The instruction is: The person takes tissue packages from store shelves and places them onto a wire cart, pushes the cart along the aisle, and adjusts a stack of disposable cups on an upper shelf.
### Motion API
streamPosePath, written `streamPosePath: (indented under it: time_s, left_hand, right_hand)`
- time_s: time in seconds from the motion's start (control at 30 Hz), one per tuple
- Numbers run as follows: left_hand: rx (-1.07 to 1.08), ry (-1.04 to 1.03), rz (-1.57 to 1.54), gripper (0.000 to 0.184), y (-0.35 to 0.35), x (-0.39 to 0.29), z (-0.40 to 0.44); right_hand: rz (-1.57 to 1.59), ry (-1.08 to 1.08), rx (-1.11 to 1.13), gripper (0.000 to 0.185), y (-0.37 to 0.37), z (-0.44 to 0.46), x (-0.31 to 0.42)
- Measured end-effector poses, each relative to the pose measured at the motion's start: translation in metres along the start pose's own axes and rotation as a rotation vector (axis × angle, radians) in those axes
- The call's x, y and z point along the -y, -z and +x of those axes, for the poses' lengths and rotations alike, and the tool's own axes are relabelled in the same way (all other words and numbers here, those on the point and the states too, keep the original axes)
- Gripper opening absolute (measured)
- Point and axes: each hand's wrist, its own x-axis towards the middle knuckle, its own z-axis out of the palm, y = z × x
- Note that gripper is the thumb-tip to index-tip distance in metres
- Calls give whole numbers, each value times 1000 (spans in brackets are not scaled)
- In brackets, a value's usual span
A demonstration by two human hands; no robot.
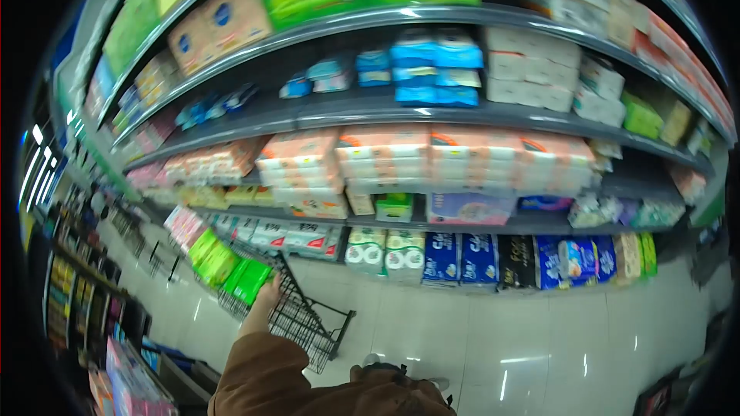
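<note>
My left hand (269, 291), at the end of a brown sleeve, reaches over a black wire shopping cart (304, 331). Its fingers are closed on the near end of a bright green tissue pack (247, 280). Touching that pack is a lighter green pack (211, 256), and beyond it lies a pink and white pack (185, 227); the three form a slanted row over the cart. What seems to be my right hand (356, 373) shows only as a small patch low in front of my body, its fingers hidden.
Long store shelves (324, 117) curve across the view, holding peach tissue packs (385, 156), blue packs (437, 69) and white rolls (532, 69). Dark blue packs (479, 258) stand along the bottom near the shiny tiled floor (539, 339). More shelving (73, 293) stands at the left.
</note>
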Motion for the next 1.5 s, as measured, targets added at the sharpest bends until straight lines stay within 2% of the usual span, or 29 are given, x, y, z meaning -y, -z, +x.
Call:
streamPosePath:
  time_s: [0.1, 0.13, 0.2, 0.23, 0.27, 0.33, 0.4, 0.5, 0.6, 0.67, 0.77, 0.87, 1.03, 1.07, 1.23, 1.5]
  left_hand:
    - [159, 119, -33, 72, 36, -86, -45]
    - [192, 255, -194, 89, 37, -98, -52]
    - [191, 311, -70, 87, 34, -121, -56]
    - [97, 311, -54, 91, 23, -125, -58]
    - [180, 438, -82, 73, 45, -177, -81]
    - [87, 325, -84, 72, 31, -220, -90]
    - [42, 235, -97, 71, 14, -273, -98]
    - [23, 126, -111, 70, -20, -347, -90]
    - [35, 43, -133, 69, -51, -411, -75]
    - [61, -10, -138, 68, -68, -451, -61]
    - [95, -82, -150, 68, -93, -499, -41]
    - [130, -140, -151, 67, -108, -534, -28]
    - [157, -199, -158, 66, -127, -571, -11]
    - [166, -204, -159, 65, -130, -579, -8]
    - [165, -230, -149, 64, -139, -605, 1]
    - [120, -285, -104, 63, -143, -651, 13]
  right_hand:
    - [123, 113, -5, 41, 55, 13, -28]
    - [125, 56, -89, 31, 64, 16, -28]
    - [109, -25, -216, 23, 78, 24, -25]
    - [80, -47, -260, 22, 83, 37, -28]
    - [16, -68, -241, 21, 100, 82, -53]
    - [-66, -147, -218, 20, 109, 96, -33]
    - [-102, -265, -205, 21, 112, 93, 7]
    - [-60, -158, -197, 25, 104, 112, 72]
    - [32, -67, -229, 31, 100, 58, 201]
    - [-71, 23, -163, 37, 111, 41, 265]
    - [-65, 158, -276, 39, 133, 56, 325]
    - [29, 142, -321, 41, 149, 59, 345]
    - [-190, -80, -231, 34, 163, 84, 335]
    - [-222, -56, -296, 30, 160, 83, 332]
    - [-252, -67, -294, 34, 155, 72, 347]
    - [-462, 1, -324, 39, 192, 135, 335]
